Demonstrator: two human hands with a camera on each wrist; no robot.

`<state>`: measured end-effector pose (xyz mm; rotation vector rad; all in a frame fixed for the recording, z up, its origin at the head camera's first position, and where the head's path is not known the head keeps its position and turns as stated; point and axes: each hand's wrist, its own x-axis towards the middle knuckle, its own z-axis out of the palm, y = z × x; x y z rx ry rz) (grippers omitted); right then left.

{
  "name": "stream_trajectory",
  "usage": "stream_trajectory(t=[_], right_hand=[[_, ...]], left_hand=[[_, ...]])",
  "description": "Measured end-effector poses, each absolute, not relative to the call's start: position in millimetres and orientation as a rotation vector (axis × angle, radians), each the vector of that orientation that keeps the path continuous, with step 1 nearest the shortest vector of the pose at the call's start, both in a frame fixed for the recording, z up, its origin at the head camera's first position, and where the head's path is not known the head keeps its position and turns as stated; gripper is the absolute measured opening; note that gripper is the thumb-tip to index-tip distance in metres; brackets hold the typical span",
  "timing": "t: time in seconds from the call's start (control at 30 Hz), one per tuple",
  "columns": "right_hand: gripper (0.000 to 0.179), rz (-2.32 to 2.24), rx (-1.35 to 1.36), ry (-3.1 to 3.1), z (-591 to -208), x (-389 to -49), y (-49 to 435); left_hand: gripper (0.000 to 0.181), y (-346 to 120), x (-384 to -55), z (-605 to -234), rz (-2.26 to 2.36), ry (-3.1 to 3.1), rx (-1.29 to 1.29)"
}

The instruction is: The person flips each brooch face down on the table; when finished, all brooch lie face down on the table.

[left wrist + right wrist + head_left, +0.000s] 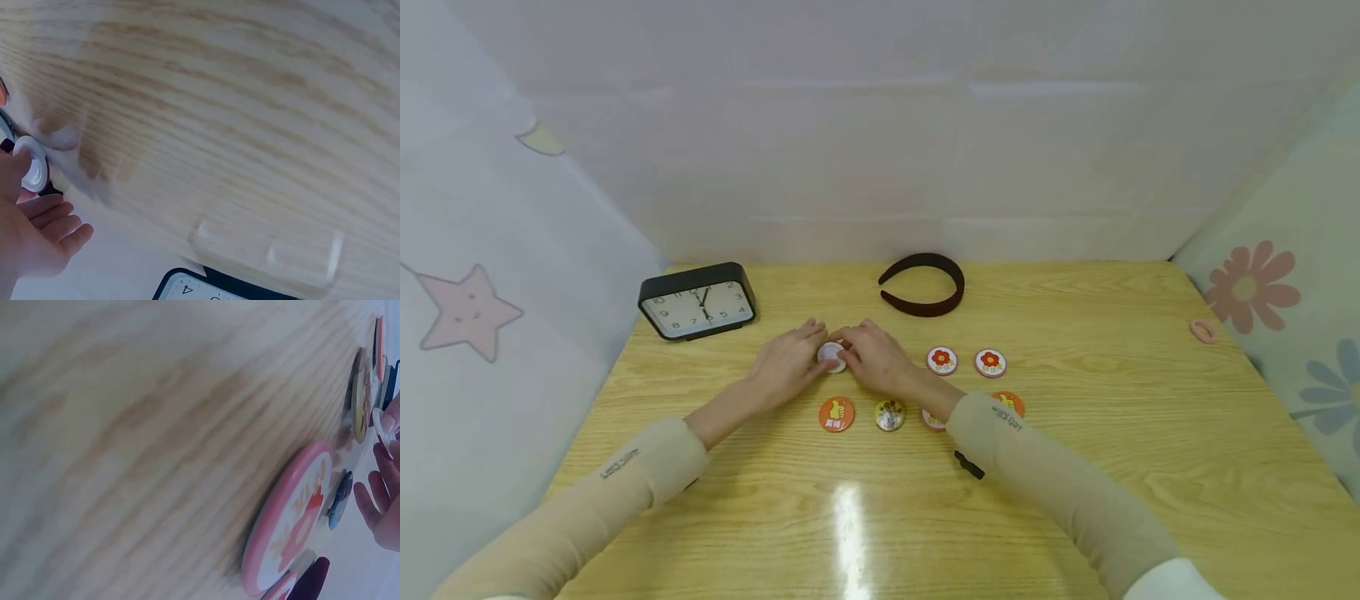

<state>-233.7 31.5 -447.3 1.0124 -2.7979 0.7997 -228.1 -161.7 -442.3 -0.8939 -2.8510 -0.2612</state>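
Both hands meet at a round badge with a pale, whitish face, left of the middle of the table. My left hand holds its left side, and in the left wrist view the thumb lies on the white disc while the other fingers reach past it. From the other side my right hand pinches its edge, seen also in the right wrist view, where the badge appears edge-on. Just in front of the hands lie an orange thumbs-up badge and a yellow patterned badge.
Two red-flower badges lie right of the hands. The right forearm partly covers a pink-rimmed badge and another orange badge. Behind are a black clock and a dark headband. A pink ring lies far right.
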Motion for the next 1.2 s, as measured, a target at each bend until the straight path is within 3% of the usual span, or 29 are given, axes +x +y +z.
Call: stream_trajectory(t=[0.27, 0.43, 0.7, 0.93, 1.2], right_hand=[[0.049, 0.632, 1.029, -2.904, -448.5, -238.1, 34.3], [0.047, 0.474, 1.032, -2.910, -450.1, -241.6, 35.0], [0.044, 0.439, 1.040, -2.901, -452.5, -241.4, 39.1], [0.045, 0.528, 1.092, -2.873, -438.1, -237.9, 73.1], [0.061, 0.471, 1.126, -2.995, -420.9, -232.1, 116.4]], left_hand=[[0.044, -164.4, -228.5, -448.2, -0.370, -2.878, -0.865], [0.041, -164.8, -230.8, -451.1, -0.387, -2.888, -0.860], [0.044, -166.8, -232.6, -453.7, -0.410, -2.946, -0.864], [0.055, -149.8, -232.7, -435.0, -0.442, -2.972, -0.940], [0.069, -114.0, -231.1, -431.4, -0.398, -3.002, -1.060]])
